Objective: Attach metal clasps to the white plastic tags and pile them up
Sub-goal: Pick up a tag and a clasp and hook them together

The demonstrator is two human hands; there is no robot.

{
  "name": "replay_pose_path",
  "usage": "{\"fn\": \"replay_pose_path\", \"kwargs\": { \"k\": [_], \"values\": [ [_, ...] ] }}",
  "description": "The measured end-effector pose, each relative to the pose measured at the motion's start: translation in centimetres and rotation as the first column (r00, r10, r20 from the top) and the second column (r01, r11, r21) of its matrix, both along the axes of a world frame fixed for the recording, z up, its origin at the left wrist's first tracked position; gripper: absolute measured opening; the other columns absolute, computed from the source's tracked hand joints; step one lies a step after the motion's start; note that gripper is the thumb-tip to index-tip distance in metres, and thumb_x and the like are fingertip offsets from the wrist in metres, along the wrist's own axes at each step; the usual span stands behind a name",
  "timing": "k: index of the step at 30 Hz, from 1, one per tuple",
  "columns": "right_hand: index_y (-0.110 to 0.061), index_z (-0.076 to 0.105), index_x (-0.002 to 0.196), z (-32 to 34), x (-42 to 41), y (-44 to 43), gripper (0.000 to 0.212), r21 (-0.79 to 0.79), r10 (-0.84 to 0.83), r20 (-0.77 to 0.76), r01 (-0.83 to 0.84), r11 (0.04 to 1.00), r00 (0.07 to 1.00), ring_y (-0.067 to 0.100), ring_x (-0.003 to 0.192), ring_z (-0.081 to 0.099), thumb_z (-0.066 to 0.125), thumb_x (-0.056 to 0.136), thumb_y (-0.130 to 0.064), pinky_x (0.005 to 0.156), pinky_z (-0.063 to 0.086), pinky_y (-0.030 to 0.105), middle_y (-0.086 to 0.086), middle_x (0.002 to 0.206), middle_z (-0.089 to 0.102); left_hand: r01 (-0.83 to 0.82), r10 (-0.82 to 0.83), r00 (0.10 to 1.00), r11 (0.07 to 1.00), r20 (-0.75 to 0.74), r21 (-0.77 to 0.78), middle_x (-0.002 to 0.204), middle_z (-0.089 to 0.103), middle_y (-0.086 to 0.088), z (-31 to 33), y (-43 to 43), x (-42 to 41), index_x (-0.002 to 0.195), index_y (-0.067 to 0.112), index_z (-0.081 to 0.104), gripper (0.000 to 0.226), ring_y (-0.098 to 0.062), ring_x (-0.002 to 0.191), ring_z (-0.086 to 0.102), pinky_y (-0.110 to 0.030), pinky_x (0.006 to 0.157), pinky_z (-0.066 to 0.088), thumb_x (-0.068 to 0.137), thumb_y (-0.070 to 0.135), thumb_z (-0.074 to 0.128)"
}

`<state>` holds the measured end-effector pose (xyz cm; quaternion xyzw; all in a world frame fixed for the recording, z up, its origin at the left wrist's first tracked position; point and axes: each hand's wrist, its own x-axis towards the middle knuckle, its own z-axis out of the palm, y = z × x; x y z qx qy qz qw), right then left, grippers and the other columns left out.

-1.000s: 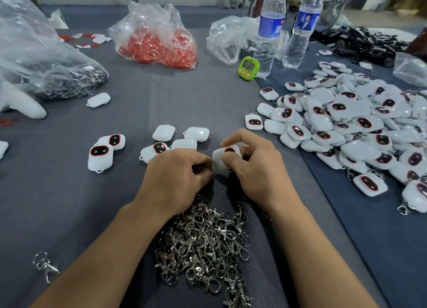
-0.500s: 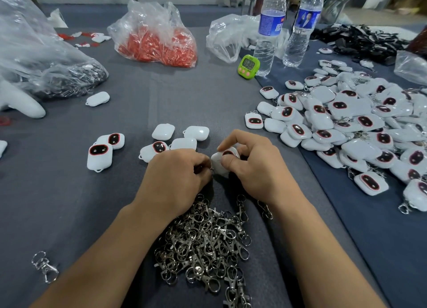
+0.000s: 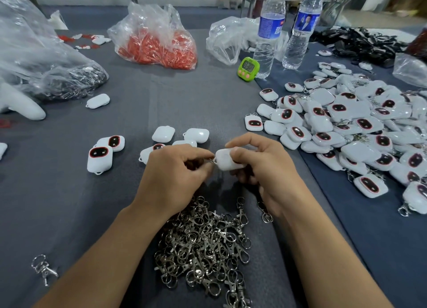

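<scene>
Clearly mid-attach: both hands work just beyond the clasp heap (image 3: pixel 203 243), over the grey counter (image 3: pixel 69 203). The right hand (image 3: pixel 265 169) has its grip closed on one white tag (image 3: pixel 225 161), thumb on top & fingers curled under. The tag's plain back faces up, w/ its loop end turned toward the other hand. The left hand (image 3: pixel 175 176) has a tight, curled grip, fingertips pinching a metal clasp (image 3: pixel 212 161). Only a glint of its ring shows, touching the tag's loop. Can't tell if the ring is already through the loop, as fingers hide most of it

Judgement: the step is threading the ring onto the loop, prob. near its end. The next move calls for a firm hold on the tag while the ring is worked fully round, then a check that the clasp hangs free. The tag then goes onto the finished pile (image 3: pixel 358 127), beyond & right of the clasp heap. After that comes a fresh blank. A few clasp-less tags (image 3: pixel 196 135) lie beyond the clasp heap, just past the hands, & the left grip would need a new clasp from the heap below the wrists. One stray clasp (image 3: pixel 44 269) sits well left of the heap. Plenty of clasps remain, so the task looks far from done
</scene>
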<state>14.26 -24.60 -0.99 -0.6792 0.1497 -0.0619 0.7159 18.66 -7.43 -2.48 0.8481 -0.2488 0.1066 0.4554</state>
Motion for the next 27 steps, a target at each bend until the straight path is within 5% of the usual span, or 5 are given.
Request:
{"fn": "replay_pose_path", "kwargs": {
  "k": [6,15,20,27],
  "values": [
    [-0.010,0.072,0.089,0.3,-0.1,-0.2,0.018,0.160,0.018,-0.017,-0.015,0.987,1.000,0.013,0.049,0.053,0.058,0.094,0.001,0.042,0.034,0.019,0.013,0.071,0.067,0.110,-0.117,0.992,0.985,-0.042,-0.132,0.060,0.062,0.006,0.2,-0.2,0.1,0.078,0.027,0.079,0.007,-0.003,0.056,0.051,-0.013,0.056,0.037,0.085,0.028,0.078],
    [-0.013,0.072,0.084,0.3,0.0,0.5,0.020,0.129,-0.016,-0.005,0.016,0.992,1.000,0.015,0.046,0.048,0.060,0.093,0.001,0.041,0.031,0.020,0.010,0.064,0.066,-0.020,-0.024,0.953,0.990,0.302,0.143,0.067,0.064,0.007,-0.3,-0.2,-0.2,0.080,0.017,0.078,0.009,-0.010,0.063,0.054,-0.028,0.063,0.043,0.082,0.025,0.074],
    [-0.012,0.071,0.088,0.6,0.0,0.3,0.021,0.275,0.028,-0.005,-0.026,0.961,1.000,0.014,0.050,0.049,0.056,0.098,-0.002,0.043,0.031,0.020,0.008,0.064,0.064,0.022,-0.041,0.995,0.979,-0.087,-0.204,0.075,0.073,0.018,0.2,-0.7,-0.4,0.083,0.040,0.077,0.008,0.000,0.068,0.067,-0.010,0.063,0.048,0.082,0.033,0.075],
    [-0.013,0.070,0.090,0.8,0.1,0.6,0.020,0.312,0.005,0.062,-0.024,0.950,0.998,0.011,0.049,0.050,0.055,0.099,-0.003,0.046,0.032,0.020,0.005,0.064,0.065,0.087,-0.205,0.931,0.928,-0.302,-0.363,0.058,0.062,0.007,0.3,-1.3,-0.3,0.079,0.030,0.077,0.019,-0.004,0.050,0.049,-0.014,0.052,0.041,0.095,0.026,0.067]
  ]
}}
